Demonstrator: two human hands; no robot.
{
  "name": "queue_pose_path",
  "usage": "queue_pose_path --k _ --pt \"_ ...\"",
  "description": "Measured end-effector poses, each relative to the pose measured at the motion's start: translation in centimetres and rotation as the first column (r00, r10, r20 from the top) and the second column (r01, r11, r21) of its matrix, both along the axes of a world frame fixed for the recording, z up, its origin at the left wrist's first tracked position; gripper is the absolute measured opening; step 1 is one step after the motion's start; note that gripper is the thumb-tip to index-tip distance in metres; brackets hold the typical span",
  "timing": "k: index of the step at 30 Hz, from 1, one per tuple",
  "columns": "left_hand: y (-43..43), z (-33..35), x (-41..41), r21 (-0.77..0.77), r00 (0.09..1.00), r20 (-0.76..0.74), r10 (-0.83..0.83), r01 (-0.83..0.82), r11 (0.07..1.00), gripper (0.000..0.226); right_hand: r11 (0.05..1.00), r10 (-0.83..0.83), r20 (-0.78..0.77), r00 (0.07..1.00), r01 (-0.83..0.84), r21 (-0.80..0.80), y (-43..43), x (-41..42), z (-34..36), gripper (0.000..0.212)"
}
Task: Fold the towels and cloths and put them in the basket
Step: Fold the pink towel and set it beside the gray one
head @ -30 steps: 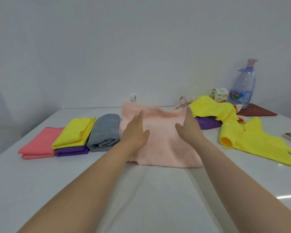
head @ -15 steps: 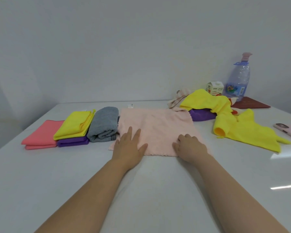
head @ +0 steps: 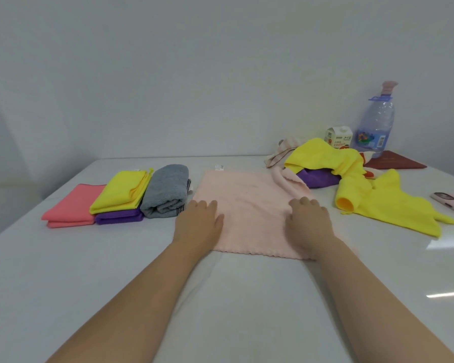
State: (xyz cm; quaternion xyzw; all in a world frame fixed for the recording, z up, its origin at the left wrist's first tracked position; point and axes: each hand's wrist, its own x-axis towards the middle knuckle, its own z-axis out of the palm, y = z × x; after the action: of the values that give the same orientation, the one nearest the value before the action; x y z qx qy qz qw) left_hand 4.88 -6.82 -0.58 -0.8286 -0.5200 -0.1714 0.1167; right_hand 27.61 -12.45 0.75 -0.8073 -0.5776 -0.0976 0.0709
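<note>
Pink fleece cloth (head: 249,213) is spread flat at the centre of the table (head: 220,310). Near hem is scalloped, far-right corner is flipped back and rumpled, label tag (head: 219,167) sits at the far-left corner.

Left hand (head: 198,224) is laid flat on the near-left part, fingers straight and close together, nothing gripped. Right hand (head: 309,221) is set on the near-right part, fingers bent at the knuckles, tips down. Whether fabric is pinched under them cannot be told.

Handling, as judged:
- Light, soft, limp. No edge will hold its shape once lifted.
- Pile looks grippy, so layers should stay where pressed. Some sliding on the glossy table top is to be expected.
- Not fragile.
- Best taken by a pinch at two corners of one hem, the near pair being most reachable, and carried over to the far hem.
- Flipped corner should be flattened first, or the fold will come out uneven.
- A single-point grip is to be avoided, as the cloth would bunch.

Folded pieces are lined up at left: coral cloth (head: 68,208), folded yellow cloth (head: 123,192) on folded purple cloth (head: 119,217), grey towel (head: 167,191) just beside the pink cloth's left edge.

Unfolded heap at right: loose yellow cloth (head: 378,205), loose purple cloth (head: 317,178), beige cloth (head: 281,153).

Basket is not in view.
</note>
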Motion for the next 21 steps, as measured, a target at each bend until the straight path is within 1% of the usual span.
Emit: queue_pose_path --k 1,2,3,4,5,7,11,17,21 --pt "0.2 -0.4 -0.1 -0.085 0.996 -0.015 -0.088 0.086 0.993 0.062 0.995 0.090 -0.042 0.995 -0.092 -0.045 0.2 0.0 -0.5 0.041" --pt "0.4 -0.7 -0.1 -0.208 0.988 -0.023 -0.152 0.144 0.968 0.059 0.982 0.132 -0.102 0.986 -0.144 -0.124 0.4 -0.2 -0.9 0.046" --pt "0.6 -0.9 -0.2 -0.333 0.984 -0.037 -0.173 0.151 0.931 0.056 0.965 0.130 -0.149 0.980 -0.160 -0.207 0.5 -0.2 -1.2 0.051" --pt "0.7 -1.0 -0.2 -0.407 0.984 -0.050 -0.171 0.136 0.903 0.057 0.953 0.113 -0.178 0.978 -0.157 -0.261 0.5 -0.2 -1.3 0.054" --pt "0.8 -1.0 -0.2 -0.433 0.984 -0.065 -0.163 0.119 0.894 0.058 0.945 0.096 -0.193 0.977 -0.150 -0.290 0.6 -0.1 -1.4 0.056" --pt "0.8 -1.1 0.0 -0.439 0.983 -0.102 -0.150 0.091 0.894 0.059 0.935 0.064 -0.203 0.977 -0.130 -0.330 0.5 0.1 -1.3 0.060" --pt "0.9 -1.0 -0.2 -0.449 0.984 -0.125 -0.128 0.059 0.892 0.060 0.925 -0.023 -0.211 0.977 -0.059 -0.375 0.3 0.2 -1.3 0.064" --pt "0.7 -1.0 -0.8 -0.451 0.987 -0.122 -0.104 0.038 0.892 0.060 0.958 -0.088 -0.207 0.974 0.026 -0.287 -0.4 0.6 -2.2 0.063" --pt "0.2 -0.8 -1.1 -0.457 0.987 -0.137 -0.084 0.013 0.889 0.061 0.973 -0.080 -0.192 0.978 0.035 -0.228 -1.1 0.6 -2.3 0.062"
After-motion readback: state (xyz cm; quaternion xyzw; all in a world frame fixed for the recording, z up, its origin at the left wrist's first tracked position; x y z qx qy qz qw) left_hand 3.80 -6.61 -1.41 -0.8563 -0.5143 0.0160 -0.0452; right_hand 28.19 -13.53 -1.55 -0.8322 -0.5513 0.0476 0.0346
